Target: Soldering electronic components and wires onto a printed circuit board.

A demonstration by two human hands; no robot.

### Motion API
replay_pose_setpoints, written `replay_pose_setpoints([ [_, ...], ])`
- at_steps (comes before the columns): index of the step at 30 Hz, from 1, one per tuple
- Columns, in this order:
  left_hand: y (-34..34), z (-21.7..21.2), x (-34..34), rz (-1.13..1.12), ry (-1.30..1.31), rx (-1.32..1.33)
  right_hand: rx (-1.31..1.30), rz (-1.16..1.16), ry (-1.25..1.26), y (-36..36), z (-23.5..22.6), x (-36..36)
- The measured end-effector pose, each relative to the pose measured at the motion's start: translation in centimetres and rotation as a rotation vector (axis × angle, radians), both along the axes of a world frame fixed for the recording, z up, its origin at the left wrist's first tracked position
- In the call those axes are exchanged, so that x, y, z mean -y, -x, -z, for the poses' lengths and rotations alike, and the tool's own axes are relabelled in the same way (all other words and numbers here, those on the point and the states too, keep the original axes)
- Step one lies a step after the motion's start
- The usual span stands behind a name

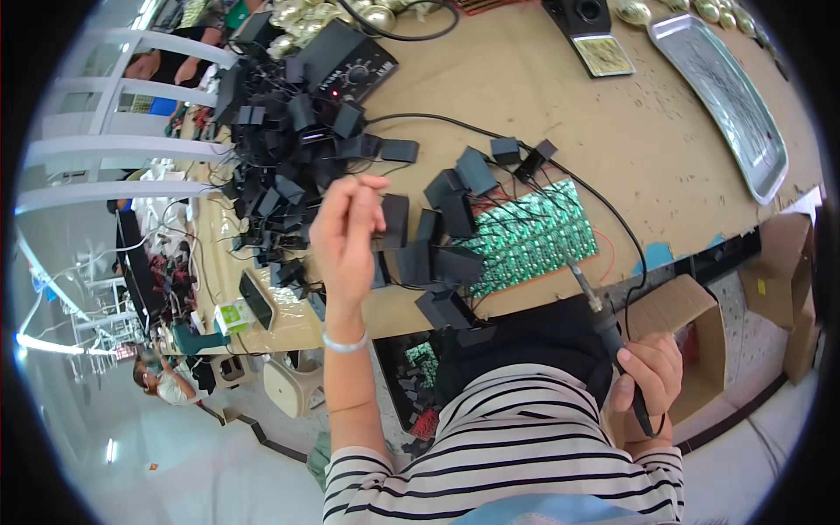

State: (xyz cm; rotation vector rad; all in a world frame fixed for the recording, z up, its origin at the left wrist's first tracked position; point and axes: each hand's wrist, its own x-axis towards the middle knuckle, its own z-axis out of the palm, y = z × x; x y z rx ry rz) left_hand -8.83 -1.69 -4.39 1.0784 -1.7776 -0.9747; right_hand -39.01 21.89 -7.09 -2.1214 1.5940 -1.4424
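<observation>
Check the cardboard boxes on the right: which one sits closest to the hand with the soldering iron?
The open cardboard box right beside the right hand, just under the table edge. The other box sits farther right, by the picture's rim.

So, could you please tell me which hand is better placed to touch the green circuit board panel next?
The right hand, probably. It grips the soldering iron, whose tip already lies at the near edge of the green circuit board panel. The left hand is raised over the pile of black parts, fingers pinched, farther from the panel.
</observation>
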Motion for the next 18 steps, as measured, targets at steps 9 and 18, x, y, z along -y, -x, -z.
replay_pose_setpoints([
  [9, 6.2, 0.4, -4.0, 0.441, 0.532, 0.703, 0.043, -0.106, -0.007, -0.5, 1.8, 1.6],
  [18, 6.9, 1.3, -4.4, 0.427, 0.579, 0.737, 0.044, -0.128, -0.009, -0.6, 2.5, 2.3],
])
